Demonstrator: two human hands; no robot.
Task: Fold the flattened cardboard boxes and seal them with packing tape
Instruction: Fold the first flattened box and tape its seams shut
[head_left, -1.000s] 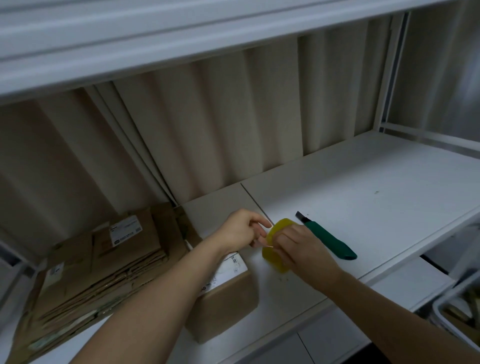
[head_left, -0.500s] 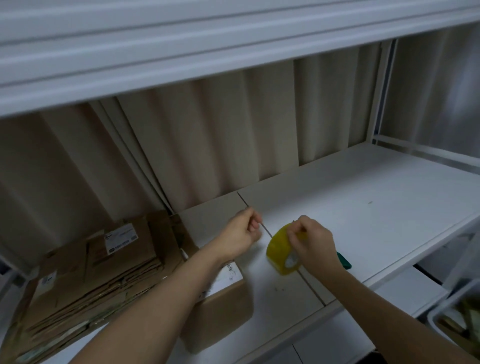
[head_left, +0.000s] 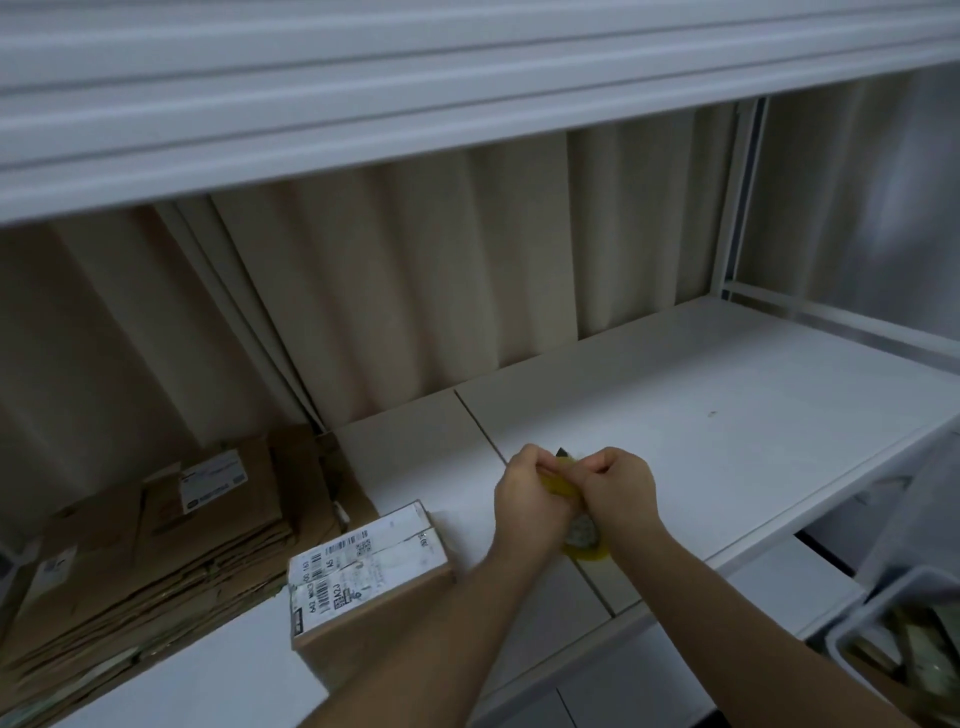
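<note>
Both hands meet over the white shelf board (head_left: 727, 415), slightly right of centre frame. Left hand (head_left: 527, 491) and right hand (head_left: 618, 491) are each curled around the yellow translucent roll of packing tape (head_left: 584, 540), knuckles up, fingertips pinching at its top edge. The roll's lower rim and pale core show below the right wrist, just above the shelf seam. Whether a loose end of tape is lifted cannot be told. A small dark tip (head_left: 562, 453) pokes up between the two hands; what it belongs to is not clear.

At 8 o'clock from the hands sits a small closed brown cardboard box (head_left: 374, 613). White shipping labels with barcodes cover its top, and the top seam runs lengthwise under them. The left forearm crosses its near right corner. Contents not visible.

At 9 o'clock, well apart from the hands, lies a stack of flattened brown cardboard boxes (head_left: 156, 561), many layers deep, with white labels on the upper sheets. It leans toward the back corner of the shelf.

At 4 o'clock, below shelf level, is the corner of a white plastic bin (head_left: 872, 608). Inside are folded greenish and brown items, too blurred to name.

Behind the shelf hangs a beige pleated curtain (head_left: 415, 286). A white upper shelf edge (head_left: 467, 78) spans 12 o'clock.
</note>
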